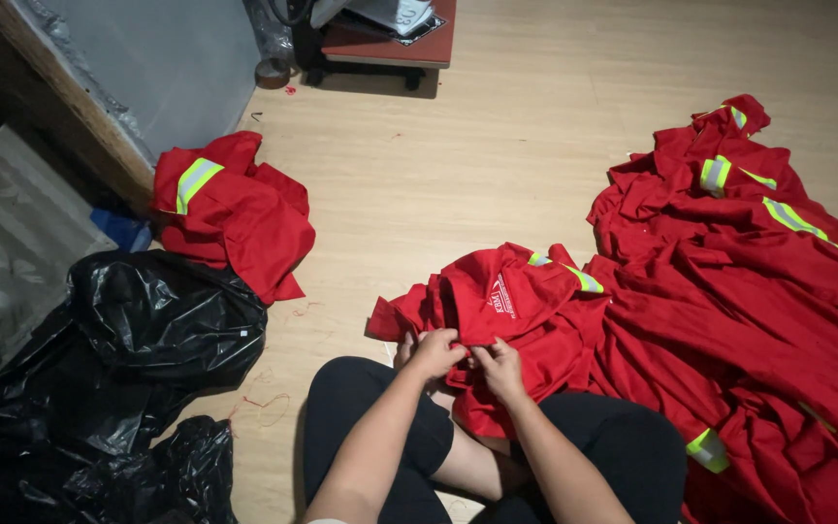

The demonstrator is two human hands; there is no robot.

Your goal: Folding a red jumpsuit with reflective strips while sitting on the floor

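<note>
Both hands are basically on top of it already: the left hand [434, 351] and right hand [499, 367] sit side by side, fingers pinching a fold of the red cloth work garment [506, 301] bunched on the floor just past the knees.

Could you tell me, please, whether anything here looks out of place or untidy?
Loose red thread scraps lie scattered on the wooden floor beside the crumpled black plastic bag. Otherwise nothing stands out: both hands pinch the red work garment on the lap.
</note>
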